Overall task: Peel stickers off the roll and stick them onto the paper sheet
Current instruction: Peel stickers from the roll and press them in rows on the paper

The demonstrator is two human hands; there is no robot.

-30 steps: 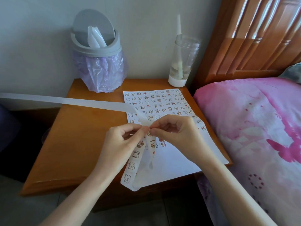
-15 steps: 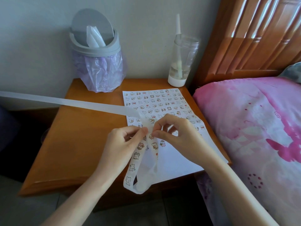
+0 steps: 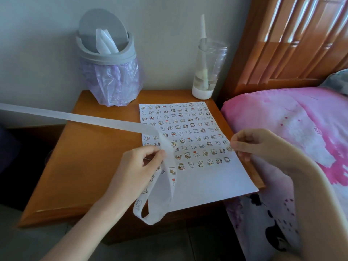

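Two hands share my head view: the left hand (image 3: 139, 166) pinches the sticker strip (image 3: 105, 120) over the near-left part of the paper sheet (image 3: 207, 187). The sheet's bare lower part reaches the near edge of the surface (image 3: 90, 166), with open wood to the left. Behind the sheet a bin (image 3: 109, 72) and a bottle (image 3: 209, 66) stand by the wall, and the bed (image 3: 291, 125) crowds the right side. Half a second ago the right hand (image 3: 252, 144) met the left at the strip; now it is at the sheet's right edge, pinching a sticker (image 3: 229, 148).
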